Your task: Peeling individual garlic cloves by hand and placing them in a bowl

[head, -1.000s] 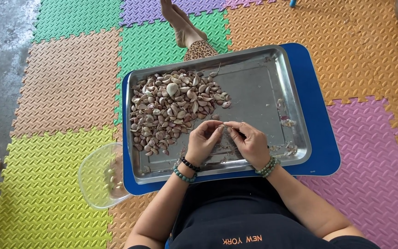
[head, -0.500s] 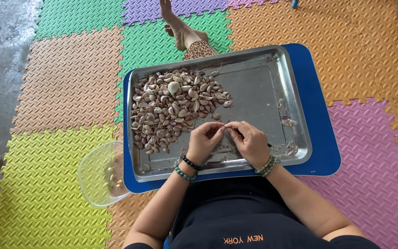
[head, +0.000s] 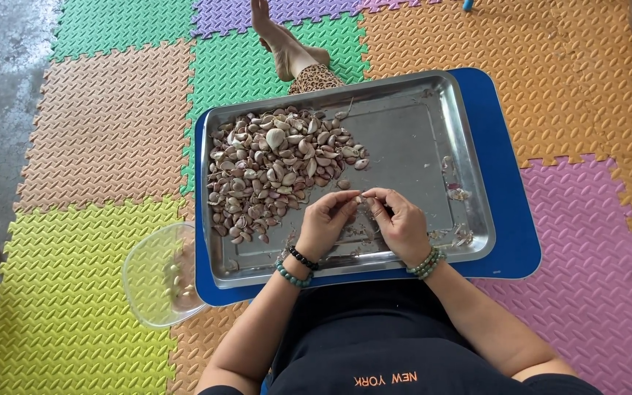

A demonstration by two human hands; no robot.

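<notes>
Both hands meet at frame centre over the steel tray (head: 418,139): left hand (head: 325,223) & right hand (head: 404,223), fingers pinching one small garlic clove (head: 360,199) betw. fingertips. Pile of unpeeled cloves (head: 276,168) fills tray's upper left, just beside the hands. Tray sits on a blue board (head: 510,212). Clear bowl (head: 156,278) w/ a few peeled cloves at lower left, on the foam mat floor (head: 96,132)

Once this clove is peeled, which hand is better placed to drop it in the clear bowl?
Probably the left hand: the clear bowl sits off the tray's left edge, on that hand's side. The right hand would have to cross over.
</notes>
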